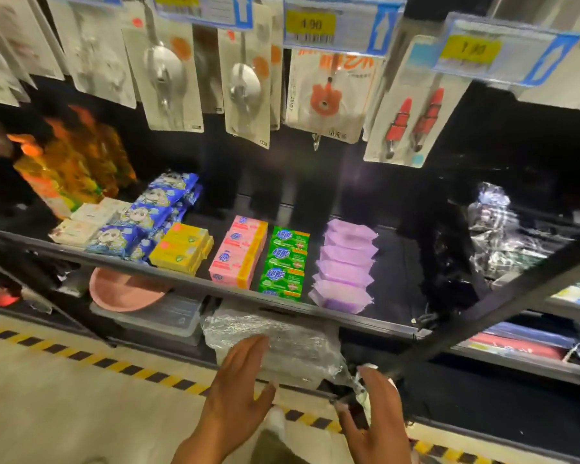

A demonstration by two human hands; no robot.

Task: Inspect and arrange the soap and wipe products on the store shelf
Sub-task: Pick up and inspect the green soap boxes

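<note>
The shelf (392, 324) carries the row of green soap bars (284, 264), which we take as our mark; its long axis runs front to back, away from us. Below that row, on the next level down, lies a plastic-wrapped bundle (292, 343), the biggest loose thing near the hands. Just right of the green row sits a row of purple wipe packs (345, 266), just left of it the pink soap bars (238, 256), then further left the yellow soap bars (181, 249) and the blue packs (154, 216). Our left hand (238, 386) is below the green row and slightly left, fingers straight and together, holding nothing, its tips at the bundle's front. Our right hand (379, 416) is below and right, fingers loose; whether it touches the crumpled wrap we cannot tell. We judge the left hand nearer the soap, which lies up and ahead of it.
</note>
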